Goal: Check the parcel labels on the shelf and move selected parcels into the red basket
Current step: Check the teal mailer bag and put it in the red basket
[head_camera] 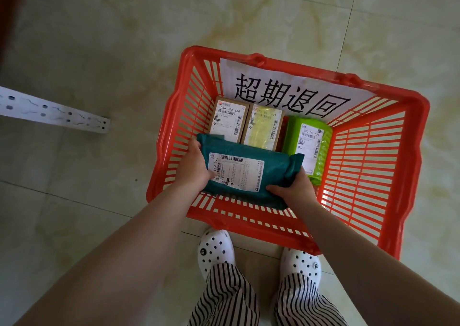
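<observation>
Both hands, left hand (pixel 193 165) and right hand (pixel 292 191), grip the teal parcel (pixel 249 174) by its ends, low inside the red basket (pixel 373 156), near its front wall. Next, I think, release it flat.

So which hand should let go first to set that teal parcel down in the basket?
Probably the right hand. It grips the teal parcel at its near corner over bare basket floor, while the left hand holds the end beside the basket's wall and can steady it.
</observation>
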`<move>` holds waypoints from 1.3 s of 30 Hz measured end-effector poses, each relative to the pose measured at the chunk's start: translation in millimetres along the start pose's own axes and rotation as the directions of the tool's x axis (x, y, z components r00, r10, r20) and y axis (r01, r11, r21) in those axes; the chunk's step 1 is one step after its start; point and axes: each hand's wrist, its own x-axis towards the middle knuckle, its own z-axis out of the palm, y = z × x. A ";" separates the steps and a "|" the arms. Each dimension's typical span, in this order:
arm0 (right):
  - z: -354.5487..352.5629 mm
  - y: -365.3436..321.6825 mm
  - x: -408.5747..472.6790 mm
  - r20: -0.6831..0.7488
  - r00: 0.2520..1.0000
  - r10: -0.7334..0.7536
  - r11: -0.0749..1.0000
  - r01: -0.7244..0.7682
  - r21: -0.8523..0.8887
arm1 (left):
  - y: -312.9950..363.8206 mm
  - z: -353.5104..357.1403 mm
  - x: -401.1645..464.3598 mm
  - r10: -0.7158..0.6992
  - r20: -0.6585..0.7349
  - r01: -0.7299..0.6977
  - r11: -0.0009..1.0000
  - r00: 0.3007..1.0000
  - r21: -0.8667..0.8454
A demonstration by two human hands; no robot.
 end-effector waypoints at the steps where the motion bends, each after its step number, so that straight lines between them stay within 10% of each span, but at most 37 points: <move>1: -1.2 1.0 -0.1 0.011 1.000 0.001 1.000 -0.001 0.018 | -1.9 0.3 0.2 0.008 0.001 -0.008 1.000 1.000 -0.013; 8: -2.8 8.5 -5.1 0.025 1.000 -0.006 0.999 0.005 0.036 | -9.3 2.2 -1.4 0.002 0.090 0.017 0.976 0.996 -0.216; 39: 7.7 9.4 4.0 -0.019 0.996 0.083 0.991 -0.080 0.110 | -21.5 17.7 -0.6 0.066 -0.152 -0.081 0.992 0.986 -0.093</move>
